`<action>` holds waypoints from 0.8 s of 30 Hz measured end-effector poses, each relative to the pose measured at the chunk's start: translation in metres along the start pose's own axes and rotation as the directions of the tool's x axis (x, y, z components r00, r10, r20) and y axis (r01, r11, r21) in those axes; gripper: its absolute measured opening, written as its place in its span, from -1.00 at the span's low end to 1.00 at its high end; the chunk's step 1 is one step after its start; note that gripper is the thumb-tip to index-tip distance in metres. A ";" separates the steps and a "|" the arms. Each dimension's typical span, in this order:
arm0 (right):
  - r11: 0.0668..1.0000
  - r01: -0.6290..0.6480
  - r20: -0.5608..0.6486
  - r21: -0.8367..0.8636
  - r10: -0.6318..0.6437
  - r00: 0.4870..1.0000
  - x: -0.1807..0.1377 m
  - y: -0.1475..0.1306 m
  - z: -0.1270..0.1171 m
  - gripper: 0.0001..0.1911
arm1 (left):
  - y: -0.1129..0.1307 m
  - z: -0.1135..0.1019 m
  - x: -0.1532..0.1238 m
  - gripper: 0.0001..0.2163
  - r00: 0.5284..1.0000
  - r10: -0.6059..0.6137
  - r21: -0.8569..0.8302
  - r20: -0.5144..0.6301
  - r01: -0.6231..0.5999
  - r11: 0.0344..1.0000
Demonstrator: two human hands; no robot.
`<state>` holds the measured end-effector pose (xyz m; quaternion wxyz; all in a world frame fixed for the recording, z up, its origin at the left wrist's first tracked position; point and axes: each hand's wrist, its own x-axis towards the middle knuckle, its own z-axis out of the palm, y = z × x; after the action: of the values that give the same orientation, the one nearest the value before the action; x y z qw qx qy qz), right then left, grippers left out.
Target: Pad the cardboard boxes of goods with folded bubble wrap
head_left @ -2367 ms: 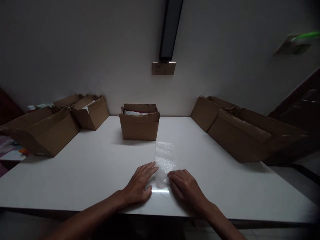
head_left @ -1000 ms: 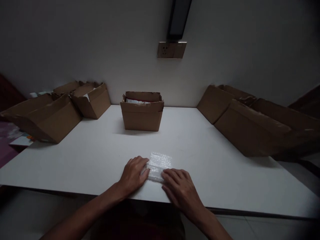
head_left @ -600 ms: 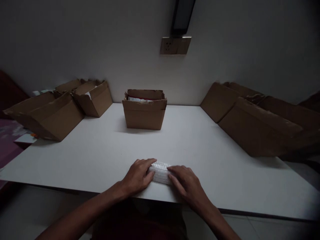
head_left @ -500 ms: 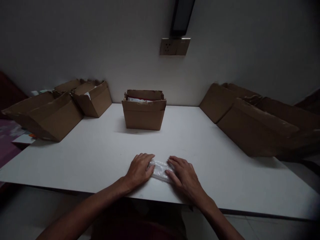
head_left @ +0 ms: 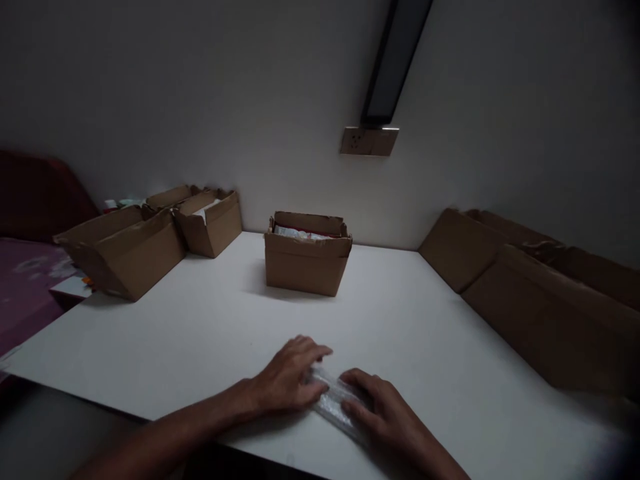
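A strip of clear bubble wrap (head_left: 334,405), folded flat, lies slantwise on the white table (head_left: 210,360) near its front edge. My left hand (head_left: 290,379) is at its far left end, thumb on top of the wrap and index finger stretched along the far side. Curled over the nearer right end, my right hand (head_left: 383,410) grips the wrap between thumb and fingers. Whether anything is wrapped inside I cannot make out.
An open cardboard box (head_left: 306,265) holding white and red packets stands beyond my hands. More open boxes line the left (head_left: 137,257) and right (head_left: 545,313) sides. A wall socket (head_left: 369,141) and a dark panel (head_left: 397,60) are on the wall.
My view has shifted, so the table and boxes appear lower and further right. The bubble wrap has turned from nearly level to slanting, its right end nearer me, with both hands still at it.
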<state>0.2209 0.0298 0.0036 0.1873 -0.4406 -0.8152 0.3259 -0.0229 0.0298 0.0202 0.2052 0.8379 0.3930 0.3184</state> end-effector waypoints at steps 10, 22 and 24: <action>0.983 -0.113 -0.033 0.142 0.119 0.992 0.006 -0.004 -0.002 -0.60 | -0.045 -0.121 0.137 -0.70 0.898 0.063 0.500 -0.436 0.184 0.846; 0.982 0.049 -0.291 0.183 0.006 0.957 -0.022 -0.035 -0.083 -0.71 | 0.011 -0.116 0.038 -0.85 0.907 0.294 0.584 -0.302 -0.068 0.809; 0.975 0.162 -0.433 0.154 -0.081 0.898 -0.027 -0.052 -0.107 -0.73 | 0.031 -0.112 0.010 -0.85 0.904 0.332 0.582 -0.269 -0.122 0.804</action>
<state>0.2682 0.0255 0.1165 0.4203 -0.4293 -0.7470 0.2847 -0.0797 0.0288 0.1226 -0.1608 0.8301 0.3934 0.3610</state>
